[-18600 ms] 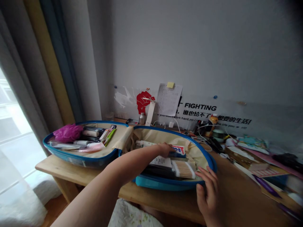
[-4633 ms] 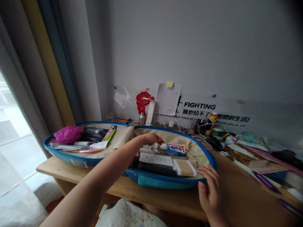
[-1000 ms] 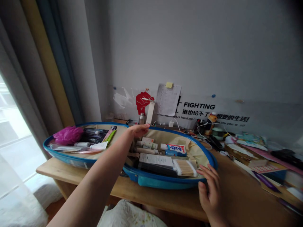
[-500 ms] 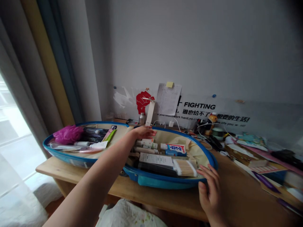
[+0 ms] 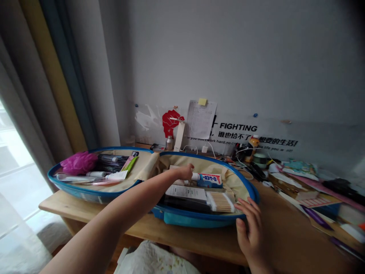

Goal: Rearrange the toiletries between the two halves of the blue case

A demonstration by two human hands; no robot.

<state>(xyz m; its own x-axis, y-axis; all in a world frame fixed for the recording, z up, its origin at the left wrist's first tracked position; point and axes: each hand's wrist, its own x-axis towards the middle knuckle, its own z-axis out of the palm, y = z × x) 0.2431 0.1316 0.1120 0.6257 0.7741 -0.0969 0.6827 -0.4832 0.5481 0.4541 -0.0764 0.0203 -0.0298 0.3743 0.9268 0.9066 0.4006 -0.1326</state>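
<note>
An open blue case with a beige lining lies on the table. My left hand is over the tubes in its right half, fingers curled together; what they hold, if anything, is hidden. Just right of it lies a white, blue and red toothpaste tube. Nearer me are a white-labelled box and a pack of cotton swabs. My right hand rests at the case's right front rim, fingers apart and holding nothing. The left half holds a pink bath puff, pens and tubes.
The wooden table extends under the case. Cables, a bottle, a jar, papers and a purple pen crowd its right side. A white lamp-like stand is behind the case. Curtains hang at the left.
My left hand has moved right and down from the case's back edge to the tubes, its fingers now curled. My right hand stays at the rim. The view has shifted slightly.
</note>
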